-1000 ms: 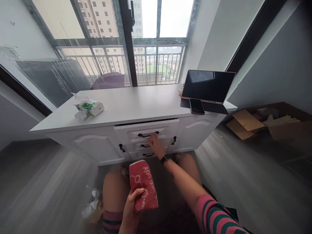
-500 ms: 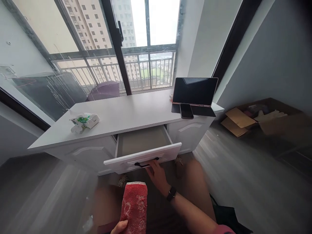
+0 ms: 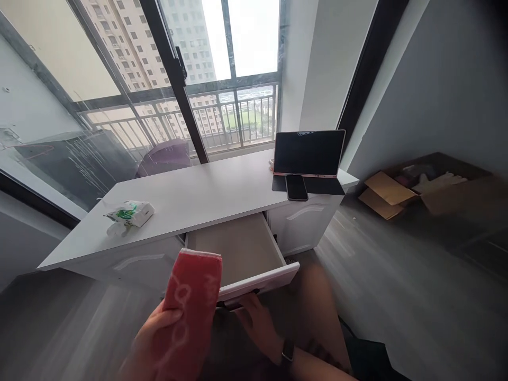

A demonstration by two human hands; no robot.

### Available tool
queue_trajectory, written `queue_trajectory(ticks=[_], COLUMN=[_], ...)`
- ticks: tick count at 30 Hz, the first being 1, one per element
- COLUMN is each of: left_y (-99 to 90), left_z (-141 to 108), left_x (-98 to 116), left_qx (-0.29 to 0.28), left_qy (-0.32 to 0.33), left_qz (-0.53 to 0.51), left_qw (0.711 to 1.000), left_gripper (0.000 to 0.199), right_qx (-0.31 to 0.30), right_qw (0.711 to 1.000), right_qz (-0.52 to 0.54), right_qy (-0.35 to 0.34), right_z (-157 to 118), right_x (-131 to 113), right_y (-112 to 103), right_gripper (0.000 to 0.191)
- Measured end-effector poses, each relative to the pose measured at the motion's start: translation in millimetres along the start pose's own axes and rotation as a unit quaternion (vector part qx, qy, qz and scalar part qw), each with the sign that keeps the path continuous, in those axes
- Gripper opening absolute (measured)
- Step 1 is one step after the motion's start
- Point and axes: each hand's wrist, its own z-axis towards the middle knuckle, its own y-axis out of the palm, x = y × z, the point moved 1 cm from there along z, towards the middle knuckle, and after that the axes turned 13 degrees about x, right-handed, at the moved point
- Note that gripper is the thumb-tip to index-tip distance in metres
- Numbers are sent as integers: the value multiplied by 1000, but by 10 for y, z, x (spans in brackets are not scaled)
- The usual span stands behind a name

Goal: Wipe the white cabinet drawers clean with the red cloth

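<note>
My left hand (image 3: 159, 323) grips a folded red towel (image 3: 190, 307) with a pale pattern and a white edge, raised in front of the drawer's left part. The drawer (image 3: 234, 243) is pulled out from the white cabinet, and its grey bottom shows bare. My right hand (image 3: 257, 323), with a dark watch (image 3: 288, 350) on the wrist, has its fingers hooked on the black drawer handle (image 3: 228, 304). Part of the handle and the drawer front's left end are hidden behind the towel and fingers.
On the white cabinet top (image 3: 214, 185) lie a tissue pack (image 3: 135, 212) at left and, at right, a propped tablet (image 3: 309, 153) with a phone (image 3: 297, 187) before it. An open cardboard box (image 3: 391, 188) stands on the floor at right. Windows rise behind.
The drawer has come further out, with my right hand still on its handle. My left hand has lifted the towel up and leftward, over the drawer's front left part. The view has shifted slightly.
</note>
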Motion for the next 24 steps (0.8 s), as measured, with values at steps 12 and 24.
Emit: queue_trajectory(ticks=[12, 24], left_y=[1617, 1698], left_z=[1224, 1474], left_x=[-101, -890], left_qx=[-248, -516], left_qy=[411, 526], left_qz=[410, 581], left_qw=[776, 346], left_gripper=[53, 71], right_qx=[-19, -51], right_qw=[999, 995], right_qz=[-23, -70], right_qy=[-22, -55], right_z=[36, 19], right_x=[56, 181], right_y=[-8, 36], right_gripper=[22, 19])
